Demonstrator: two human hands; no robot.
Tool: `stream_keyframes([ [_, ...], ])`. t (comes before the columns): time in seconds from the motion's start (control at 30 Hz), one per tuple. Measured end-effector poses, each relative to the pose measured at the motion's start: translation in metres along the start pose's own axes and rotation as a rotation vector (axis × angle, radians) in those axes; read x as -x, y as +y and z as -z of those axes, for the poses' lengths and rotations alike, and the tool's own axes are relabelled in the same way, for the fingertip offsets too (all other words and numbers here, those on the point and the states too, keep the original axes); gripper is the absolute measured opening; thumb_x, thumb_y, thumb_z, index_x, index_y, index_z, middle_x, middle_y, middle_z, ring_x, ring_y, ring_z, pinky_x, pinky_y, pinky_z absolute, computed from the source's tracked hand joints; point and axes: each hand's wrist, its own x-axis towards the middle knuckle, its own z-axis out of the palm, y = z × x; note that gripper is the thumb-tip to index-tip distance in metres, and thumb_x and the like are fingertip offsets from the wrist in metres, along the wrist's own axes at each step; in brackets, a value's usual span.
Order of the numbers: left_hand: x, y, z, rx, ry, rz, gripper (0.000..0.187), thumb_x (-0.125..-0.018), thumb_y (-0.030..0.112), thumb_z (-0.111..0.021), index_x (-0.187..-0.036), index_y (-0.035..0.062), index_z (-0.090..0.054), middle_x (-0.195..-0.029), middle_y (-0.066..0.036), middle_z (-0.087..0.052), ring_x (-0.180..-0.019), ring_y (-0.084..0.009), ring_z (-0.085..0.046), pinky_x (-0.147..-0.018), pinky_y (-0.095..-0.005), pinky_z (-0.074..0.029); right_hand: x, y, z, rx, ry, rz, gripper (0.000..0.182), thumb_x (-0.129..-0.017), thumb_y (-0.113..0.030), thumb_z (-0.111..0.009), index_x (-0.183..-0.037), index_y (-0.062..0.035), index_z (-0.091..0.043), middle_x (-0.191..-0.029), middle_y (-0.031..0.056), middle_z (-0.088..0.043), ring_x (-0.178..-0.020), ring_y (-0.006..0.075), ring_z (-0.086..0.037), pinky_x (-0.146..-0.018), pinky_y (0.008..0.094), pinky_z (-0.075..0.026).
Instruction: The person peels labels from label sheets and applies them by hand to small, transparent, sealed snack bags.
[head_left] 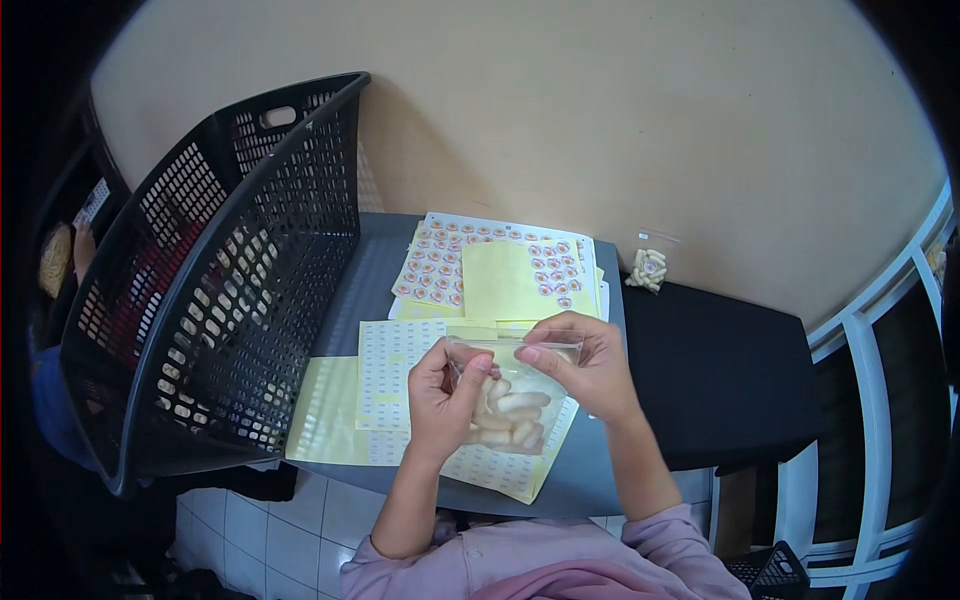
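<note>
Held up in front of me is a clear plastic zip bag (515,420) with several pale, finger-shaped pieces in its lower part. My left hand (445,400) pinches its upper left side between thumb and fingers. At the upper right, my right hand (585,365) grips the bag near its top edge. Beneath the bag lie sheets of small printed labels (385,375) on yellow backing. Farther back on the table, more sheets carry round red-and-orange stickers (432,262); a plain yellow sheet (495,280) partly covers them.
A large black plastic basket (230,250) stands at the left of the grey table (385,245). Another bag of pale pieces (648,268), bearing a sticker, sits by the wall on a black surface (720,370). White metal bars (870,400) are at right. Someone's hand (84,248) shows at far left.
</note>
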Motion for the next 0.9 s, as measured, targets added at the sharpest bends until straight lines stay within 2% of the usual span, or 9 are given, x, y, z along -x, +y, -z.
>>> stream_keyframes([
  [0.17,-0.001,0.005,-0.007,-0.051,-0.001,-0.016,0.007,-0.079,0.005,-0.056,-0.083,0.0008,-0.052,-0.079,-0.005,-0.056,-0.073,-0.0071,-0.052,-0.063,-0.0197,-0.042,0.008,0.012,-0.009,-0.385,0.126,-0.092,0.013,-0.074,-0.005,-0.062,-0.085,0.0012,-0.057,-0.082,0.0065,-0.059,-0.076,0.0119,-0.057,-0.072,0.0266,-0.046],
  [0.3,-0.014,0.005,-0.003,-0.11,-0.053,-0.093,0.013,-0.076,0.003,-0.058,-0.088,0.0007,-0.054,-0.082,-0.004,-0.056,-0.079,-0.0086,-0.052,-0.065,-0.0196,-0.041,0.004,0.013,-0.013,-0.38,0.151,-0.084,0.015,-0.074,-0.005,-0.062,-0.086,0.0018,-0.056,-0.082,0.0061,-0.058,-0.077,0.0117,-0.057,-0.073,0.0254,-0.046],
  [0.4,-0.019,0.003,0.003,-0.14,-0.072,-0.075,0.013,-0.075,0.002,-0.058,-0.087,0.0015,-0.054,-0.081,-0.004,-0.055,-0.075,-0.0082,-0.053,-0.063,-0.019,-0.041,0.0,0.011,-0.019,-0.232,0.167,-0.066,0.014,-0.074,-0.002,-0.061,-0.086,0.0022,-0.055,-0.081,0.0065,-0.058,-0.078,0.012,-0.057,-0.073,0.0249,-0.045],
  [0.47,-0.02,0.002,0.007,-0.151,-0.082,-0.075,0.013,-0.075,0.002,-0.059,-0.087,0.0016,-0.054,-0.08,-0.004,-0.055,-0.074,-0.0081,-0.053,-0.063,-0.019,-0.042,-0.005,0.008,-0.025,-0.124,0.197,0.088,0.011,-0.074,-0.001,-0.06,-0.084,0.0014,-0.056,-0.081,0.0065,-0.058,-0.08,0.0121,-0.056,-0.074,0.0247,-0.044],
  [0.57,-0.022,0.009,0.009,-0.159,-0.064,-0.106,0.015,-0.073,0.0,-0.061,-0.087,0.0016,-0.054,-0.079,-0.005,-0.056,-0.074,-0.0085,-0.054,-0.064,-0.0195,-0.043,-0.007,0.01,-0.03,-0.199,0.183,0.092,0.008,-0.073,-0.001,-0.059,-0.081,0.0007,-0.056,-0.081,0.007,-0.058,-0.08,0.0121,-0.055,-0.073,0.0246,-0.043],
  [0.63,-0.025,0.019,0.003,-0.061,0.033,-0.111,0.02,-0.07,-0.001,-0.063,-0.087,0.0012,-0.053,-0.078,-0.006,-0.058,-0.076,-0.0099,-0.056,-0.066,-0.0208,-0.045,-0.009,0.01,-0.032,-0.147,0.155,0.102,0.008,-0.073,-0.001,-0.059,-0.081,0.0008,-0.056,-0.081,0.0072,-0.058,-0.078,0.0121,-0.055,-0.072,0.0244,-0.043],
  [0.9,-0.031,0.023,0.021,-0.176,-0.061,-0.207,0.03,-0.067,-0.002,-0.065,-0.094,0.0007,-0.051,-0.08,-0.007,-0.059,-0.075,-0.0127,-0.058,-0.068,-0.0235,-0.046,-0.017,0.006,-0.041,-0.084,0.116,0.196,0.009,-0.072,-0.001,-0.059,-0.08,0.0018,-0.057,-0.079,0.0082,-0.058,-0.074,0.013,-0.055,-0.069,0.0242,-0.043],
])
